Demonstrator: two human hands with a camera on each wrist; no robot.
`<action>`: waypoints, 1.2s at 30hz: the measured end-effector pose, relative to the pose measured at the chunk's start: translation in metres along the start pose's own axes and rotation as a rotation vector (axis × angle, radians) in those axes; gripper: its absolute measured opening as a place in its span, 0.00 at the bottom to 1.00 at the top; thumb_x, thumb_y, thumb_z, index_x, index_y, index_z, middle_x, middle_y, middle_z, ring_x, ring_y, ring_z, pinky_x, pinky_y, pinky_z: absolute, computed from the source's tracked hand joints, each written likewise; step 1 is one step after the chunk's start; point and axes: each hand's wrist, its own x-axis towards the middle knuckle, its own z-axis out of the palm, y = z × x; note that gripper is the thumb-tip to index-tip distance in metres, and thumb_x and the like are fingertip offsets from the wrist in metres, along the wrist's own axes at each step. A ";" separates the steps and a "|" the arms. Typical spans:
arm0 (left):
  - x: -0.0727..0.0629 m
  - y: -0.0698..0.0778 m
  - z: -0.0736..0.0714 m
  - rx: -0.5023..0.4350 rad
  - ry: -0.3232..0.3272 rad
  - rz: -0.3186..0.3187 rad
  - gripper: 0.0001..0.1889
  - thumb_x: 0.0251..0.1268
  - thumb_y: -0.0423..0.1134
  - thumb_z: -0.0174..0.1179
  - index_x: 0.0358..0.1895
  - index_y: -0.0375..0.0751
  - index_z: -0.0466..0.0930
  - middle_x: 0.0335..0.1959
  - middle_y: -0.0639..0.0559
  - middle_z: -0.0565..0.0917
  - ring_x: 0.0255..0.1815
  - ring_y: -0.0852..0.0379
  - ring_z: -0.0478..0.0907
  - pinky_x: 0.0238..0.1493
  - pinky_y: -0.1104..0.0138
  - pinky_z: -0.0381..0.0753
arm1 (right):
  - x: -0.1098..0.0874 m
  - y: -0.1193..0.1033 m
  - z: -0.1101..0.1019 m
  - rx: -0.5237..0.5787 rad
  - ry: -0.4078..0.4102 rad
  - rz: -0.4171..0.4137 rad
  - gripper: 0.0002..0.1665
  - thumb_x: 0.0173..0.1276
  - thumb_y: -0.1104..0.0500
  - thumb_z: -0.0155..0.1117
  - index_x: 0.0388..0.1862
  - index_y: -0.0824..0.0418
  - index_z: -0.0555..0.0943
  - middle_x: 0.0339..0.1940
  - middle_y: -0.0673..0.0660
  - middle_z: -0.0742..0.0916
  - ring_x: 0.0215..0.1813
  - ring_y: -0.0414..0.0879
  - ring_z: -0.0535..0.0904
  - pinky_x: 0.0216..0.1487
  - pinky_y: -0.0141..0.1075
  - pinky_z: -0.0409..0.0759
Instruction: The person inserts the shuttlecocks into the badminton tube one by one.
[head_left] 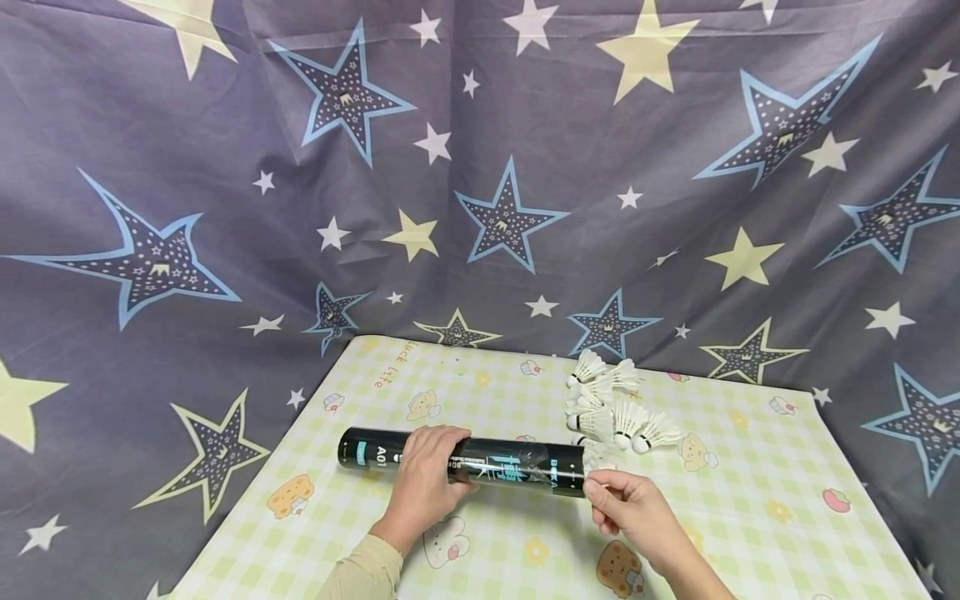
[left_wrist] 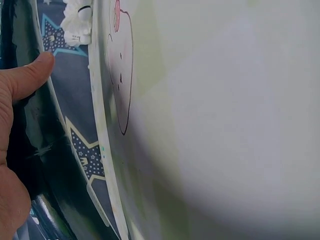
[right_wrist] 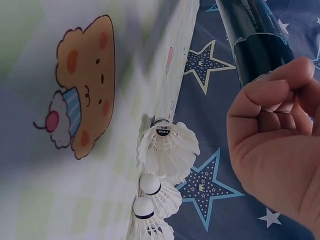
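Note:
A black shuttlecock tube (head_left: 517,462) with blue and white lettering lies level above the table, slightly tilted down to the right in the head view. My left hand (head_left: 427,471) grips it left of its middle, and the left wrist view shows the thumb (left_wrist: 32,77) along the dark tube wall. At the right end, my right hand (head_left: 633,508) has curled fingers, with thumb and forefinger pinching at the rim. The right wrist view shows these curled fingers (right_wrist: 265,100) against the tube's end (right_wrist: 262,57). The tube's mouth is hidden behind them.
Several white feathered shuttlecocks (head_left: 592,417) lie in a cluster on the table behind the tube's right end, one partly hidden by it. A green checked cloth with cartoon prints (head_left: 750,500) covers the table. A grey star-patterned curtain (head_left: 525,125) hangs behind.

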 end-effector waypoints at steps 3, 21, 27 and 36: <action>0.000 0.000 0.000 -0.001 0.004 0.002 0.46 0.32 0.47 0.92 0.63 0.50 0.82 0.58 0.54 0.87 0.63 0.49 0.81 0.77 0.49 0.71 | 0.000 0.002 -0.001 0.007 -0.034 -0.007 0.24 0.82 0.56 0.63 0.61 0.77 0.80 0.22 0.47 0.84 0.24 0.35 0.78 0.29 0.28 0.80; -0.002 0.001 0.000 -0.003 0.010 0.008 0.46 0.31 0.46 0.92 0.63 0.50 0.82 0.58 0.54 0.88 0.63 0.50 0.82 0.76 0.49 0.71 | -0.001 0.003 0.001 0.012 -0.289 -0.055 0.26 0.89 0.51 0.48 0.65 0.73 0.75 0.24 0.48 0.83 0.22 0.37 0.79 0.26 0.27 0.76; -0.002 0.000 0.001 -0.003 0.015 0.012 0.46 0.30 0.46 0.93 0.63 0.50 0.82 0.57 0.54 0.88 0.62 0.50 0.82 0.76 0.49 0.71 | -0.002 0.004 0.001 0.039 -0.347 -0.056 0.27 0.90 0.50 0.44 0.64 0.74 0.71 0.25 0.49 0.83 0.23 0.37 0.79 0.26 0.27 0.75; -0.003 0.000 0.002 0.008 0.033 0.024 0.46 0.29 0.46 0.92 0.62 0.50 0.82 0.58 0.55 0.88 0.62 0.50 0.82 0.75 0.49 0.72 | -0.002 0.005 0.002 0.054 -0.362 -0.057 0.28 0.91 0.50 0.43 0.65 0.76 0.69 0.26 0.50 0.83 0.23 0.37 0.79 0.25 0.27 0.73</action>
